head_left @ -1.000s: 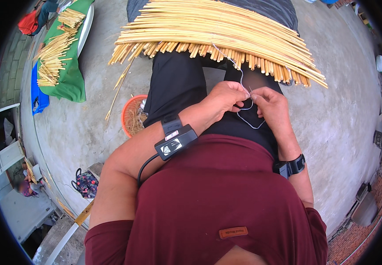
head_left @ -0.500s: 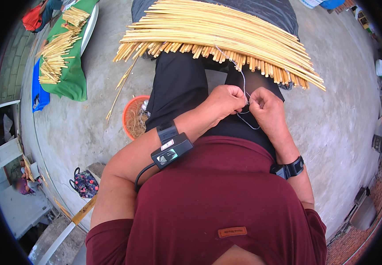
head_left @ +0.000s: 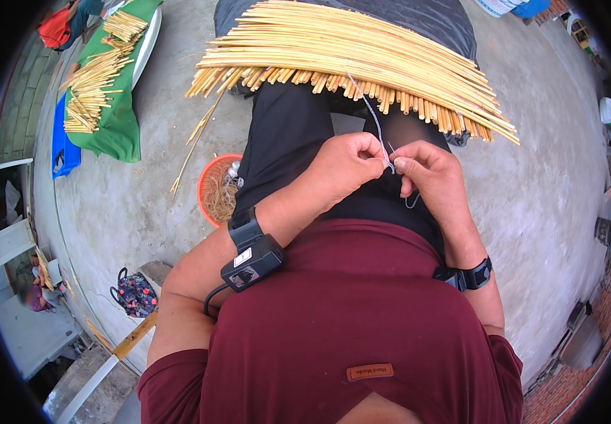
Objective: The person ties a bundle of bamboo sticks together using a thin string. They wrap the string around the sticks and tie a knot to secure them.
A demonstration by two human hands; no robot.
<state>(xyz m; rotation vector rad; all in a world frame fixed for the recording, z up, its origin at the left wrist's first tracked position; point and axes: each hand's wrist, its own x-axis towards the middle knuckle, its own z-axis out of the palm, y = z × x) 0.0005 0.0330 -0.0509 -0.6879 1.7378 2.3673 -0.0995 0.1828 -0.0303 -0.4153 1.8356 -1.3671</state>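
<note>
My left hand [head_left: 348, 168] pinches a pale twisted string [head_left: 369, 106] between thumb and fingertips above my lap. The string runs taut down from a bundle of straw-coloured reed stalks [head_left: 348, 49] lying across my knees. Close beside it, my right hand [head_left: 431, 169] is closed with thumb against forefinger, on the string's end part. A thin, pale, straight piece sticks up between the two hands; I cannot tell if it is string or a needle. A loose loop of string hangs below my right fingers.
Dark sheeting [head_left: 454, 25] lies beneath the reeds. An orange basket [head_left: 206, 177] with fibres stands by my left leg. More reed pieces [head_left: 90, 88] rest on a green cloth [head_left: 125, 127] at far left, near a blue bin [head_left: 65, 148]. A patterned bag [head_left: 136, 293] sits lower left.
The string between reeds and hands has straightened. My right hand has turned, its fingers curling more, and the wide loop below it has shrunk. My left hand has shifted slightly left.
</note>
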